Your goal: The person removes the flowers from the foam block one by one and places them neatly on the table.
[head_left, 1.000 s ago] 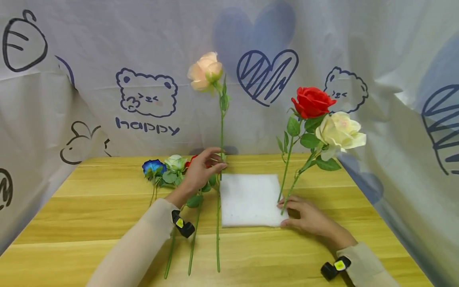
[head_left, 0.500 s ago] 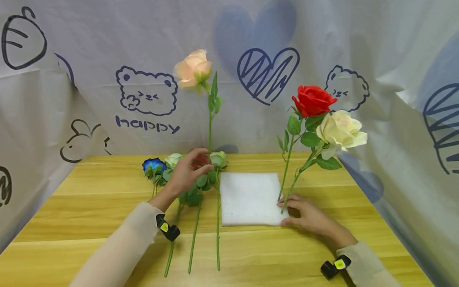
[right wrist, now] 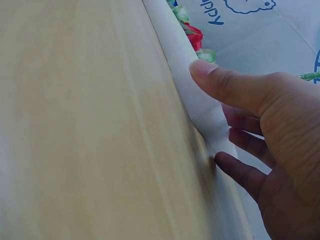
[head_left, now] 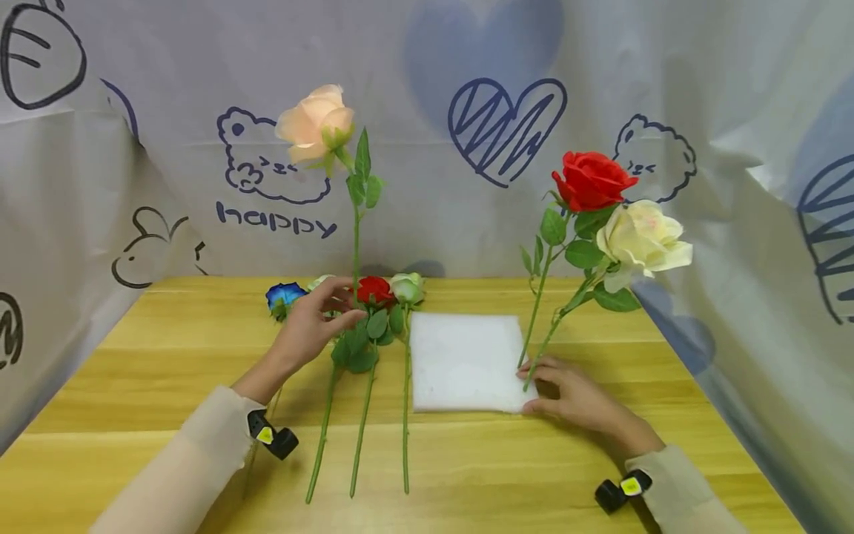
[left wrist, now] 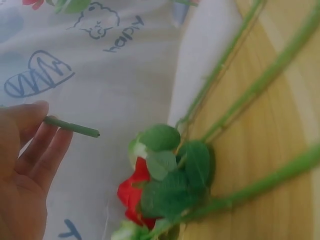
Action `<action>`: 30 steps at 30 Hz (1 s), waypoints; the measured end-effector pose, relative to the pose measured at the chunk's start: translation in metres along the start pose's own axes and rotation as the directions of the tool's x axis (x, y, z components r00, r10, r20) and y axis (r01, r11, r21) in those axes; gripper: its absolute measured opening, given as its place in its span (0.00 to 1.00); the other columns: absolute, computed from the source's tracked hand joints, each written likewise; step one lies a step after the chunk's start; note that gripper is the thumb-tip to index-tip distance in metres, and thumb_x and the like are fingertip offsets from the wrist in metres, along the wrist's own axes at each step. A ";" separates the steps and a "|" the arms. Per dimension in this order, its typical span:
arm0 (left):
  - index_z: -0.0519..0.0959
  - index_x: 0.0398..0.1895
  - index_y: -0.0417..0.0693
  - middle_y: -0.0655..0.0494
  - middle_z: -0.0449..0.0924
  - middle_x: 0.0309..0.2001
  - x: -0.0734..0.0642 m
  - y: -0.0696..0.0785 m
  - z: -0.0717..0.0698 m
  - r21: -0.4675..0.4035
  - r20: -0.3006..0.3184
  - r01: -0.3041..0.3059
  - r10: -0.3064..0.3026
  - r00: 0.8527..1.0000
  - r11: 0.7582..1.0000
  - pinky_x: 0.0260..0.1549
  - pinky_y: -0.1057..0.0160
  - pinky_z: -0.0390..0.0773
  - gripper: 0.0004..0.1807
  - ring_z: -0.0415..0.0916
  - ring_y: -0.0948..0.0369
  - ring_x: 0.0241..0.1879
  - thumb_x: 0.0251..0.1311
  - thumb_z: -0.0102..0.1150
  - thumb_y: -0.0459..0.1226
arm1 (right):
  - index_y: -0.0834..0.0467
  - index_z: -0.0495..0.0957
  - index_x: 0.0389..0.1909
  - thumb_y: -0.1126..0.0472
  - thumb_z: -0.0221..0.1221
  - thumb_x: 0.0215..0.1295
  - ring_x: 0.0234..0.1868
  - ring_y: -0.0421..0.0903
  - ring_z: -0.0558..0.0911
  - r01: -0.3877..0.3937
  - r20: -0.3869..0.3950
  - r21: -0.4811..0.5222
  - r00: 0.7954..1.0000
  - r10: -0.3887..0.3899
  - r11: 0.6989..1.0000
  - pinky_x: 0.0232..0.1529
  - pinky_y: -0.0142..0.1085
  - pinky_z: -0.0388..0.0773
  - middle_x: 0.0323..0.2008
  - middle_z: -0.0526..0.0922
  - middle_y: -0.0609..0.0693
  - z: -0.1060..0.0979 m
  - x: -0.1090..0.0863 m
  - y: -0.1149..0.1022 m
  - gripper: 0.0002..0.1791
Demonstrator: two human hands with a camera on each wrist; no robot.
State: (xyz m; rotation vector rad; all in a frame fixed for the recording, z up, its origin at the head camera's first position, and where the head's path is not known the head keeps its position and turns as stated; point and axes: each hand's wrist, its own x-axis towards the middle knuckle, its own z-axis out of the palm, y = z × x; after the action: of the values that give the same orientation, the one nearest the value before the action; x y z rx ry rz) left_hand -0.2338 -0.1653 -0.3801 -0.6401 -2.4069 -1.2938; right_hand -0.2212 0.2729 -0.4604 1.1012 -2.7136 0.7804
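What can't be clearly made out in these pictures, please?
Head: a pale rose, mostly hidden behind the left grip.
Head: how far the standing red rose and cream rose enter the white block, which hides their stem ends.
Left wrist: most of the held rose, hidden by that grip and the picture edge.
Right wrist: what the green strip belongs to, cut off by the right edge.

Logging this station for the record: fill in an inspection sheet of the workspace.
Surface: wood-grain tabletop.
Job's things: peach rose, held upright; white foam block; large red rose and cream rose, leaning at its right edge.
Clutter: blue rose, smaller red rose and pale green roses, lying to its left.
Left hand: pinches the peach rose's stem.
Right hand: grips the block's right edge.
Cables: nothing seen.
Surroundings: cloth backdrop with drawings.
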 end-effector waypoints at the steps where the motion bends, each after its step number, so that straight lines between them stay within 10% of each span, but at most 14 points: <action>1: 0.73 0.60 0.44 0.49 0.79 0.42 -0.001 -0.001 -0.003 0.003 0.003 0.002 -0.002 1.000 1.000 0.33 0.60 0.83 0.24 0.82 0.52 0.41 0.61 0.66 0.33 | 0.57 0.83 0.51 0.49 0.71 0.54 0.55 0.51 0.77 -0.003 -0.001 -0.001 1.000 0.003 1.000 0.56 0.48 0.75 0.53 0.79 0.47 -0.001 0.000 0.000 0.26; 21: 0.71 0.60 0.40 0.49 0.77 0.40 -0.064 -0.016 -0.055 0.181 -0.005 0.079 -0.079 0.997 0.980 0.30 0.65 0.83 0.24 0.82 0.52 0.39 0.61 0.65 0.31 | 0.55 0.82 0.52 0.46 0.70 0.55 0.55 0.50 0.77 -0.001 0.005 -0.003 1.000 0.001 1.000 0.56 0.48 0.75 0.54 0.79 0.46 0.000 0.000 0.002 0.26; 30: 0.69 0.62 0.39 0.48 0.76 0.41 -0.089 -0.022 -0.071 0.143 -0.004 0.143 -0.144 0.990 0.979 0.29 0.64 0.84 0.25 0.79 0.68 0.37 0.63 0.63 0.31 | 0.55 0.82 0.52 0.45 0.70 0.55 0.56 0.50 0.77 -0.010 0.004 0.002 1.000 0.010 1.000 0.56 0.48 0.74 0.54 0.78 0.45 0.001 0.000 0.003 0.27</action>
State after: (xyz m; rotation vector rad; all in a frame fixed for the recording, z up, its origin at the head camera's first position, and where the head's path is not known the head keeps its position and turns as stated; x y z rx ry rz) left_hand -0.1650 -0.2559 -0.4009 -0.4382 -2.5640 -1.1600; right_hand -0.2231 0.2740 -0.4627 1.0920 -2.7239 0.7831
